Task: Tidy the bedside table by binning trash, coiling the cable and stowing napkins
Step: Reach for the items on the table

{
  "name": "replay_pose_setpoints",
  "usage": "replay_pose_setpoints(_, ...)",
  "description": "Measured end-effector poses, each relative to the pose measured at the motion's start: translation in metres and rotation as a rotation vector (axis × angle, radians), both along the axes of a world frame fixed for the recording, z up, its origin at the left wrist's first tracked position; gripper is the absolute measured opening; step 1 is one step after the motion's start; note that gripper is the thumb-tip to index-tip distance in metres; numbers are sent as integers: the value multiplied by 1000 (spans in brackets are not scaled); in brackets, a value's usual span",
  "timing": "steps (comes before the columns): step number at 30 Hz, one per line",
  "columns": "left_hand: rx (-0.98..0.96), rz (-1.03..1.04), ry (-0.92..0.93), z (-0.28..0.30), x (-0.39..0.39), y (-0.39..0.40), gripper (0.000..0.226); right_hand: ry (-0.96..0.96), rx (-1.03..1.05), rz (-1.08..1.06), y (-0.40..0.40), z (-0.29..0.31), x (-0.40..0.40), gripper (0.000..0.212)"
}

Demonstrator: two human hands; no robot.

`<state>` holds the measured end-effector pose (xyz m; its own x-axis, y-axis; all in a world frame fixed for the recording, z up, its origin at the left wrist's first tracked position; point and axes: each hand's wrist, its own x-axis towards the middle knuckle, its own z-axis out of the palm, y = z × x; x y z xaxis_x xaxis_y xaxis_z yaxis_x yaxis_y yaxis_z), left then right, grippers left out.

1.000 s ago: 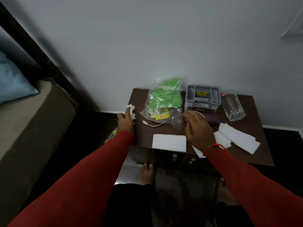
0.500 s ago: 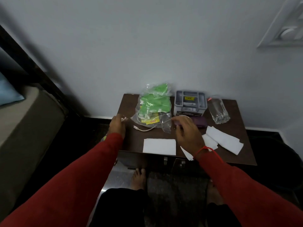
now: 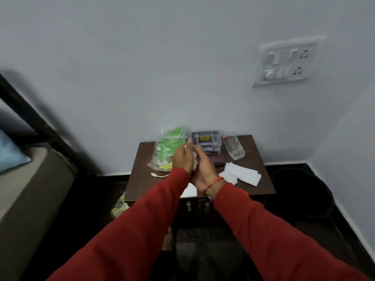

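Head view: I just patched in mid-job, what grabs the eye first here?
Two red-sleeved arms fill the foreground, with the left hand and right hand brought together above the middle of the dark bedside table. Behind them, at the table's back left, a clear plastic bag of green items stands out. White napkins lie spread at the table's right, near a drinking glass.

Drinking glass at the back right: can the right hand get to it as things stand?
Probably yes. The glass stands alone, and only the low purple case lies between it and the right hand, which seems occupied with the left hand.
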<state>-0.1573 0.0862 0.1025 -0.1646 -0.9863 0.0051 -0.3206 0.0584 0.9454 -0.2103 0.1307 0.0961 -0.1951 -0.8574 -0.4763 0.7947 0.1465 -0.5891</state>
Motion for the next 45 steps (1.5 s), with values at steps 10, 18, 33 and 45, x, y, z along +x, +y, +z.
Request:
replay_pose_setpoints(10,-570,-402,-641,15,-81,76,69,-78,-53,-175,65,18,-101,46)
replay_pose_setpoints(18,-435,-667,-729,-1,-157,110,54,17,104,-367,108,-8,-182,25)
replay_pose_setpoints(33,358,-733,-179,-75,-268,111,53,196,537,-612,187,-155,-333,19)
replay_pose_setpoints(45,431,-785,-201,-126,-318,105,49,42,638,-632,182,-225,-396,42)
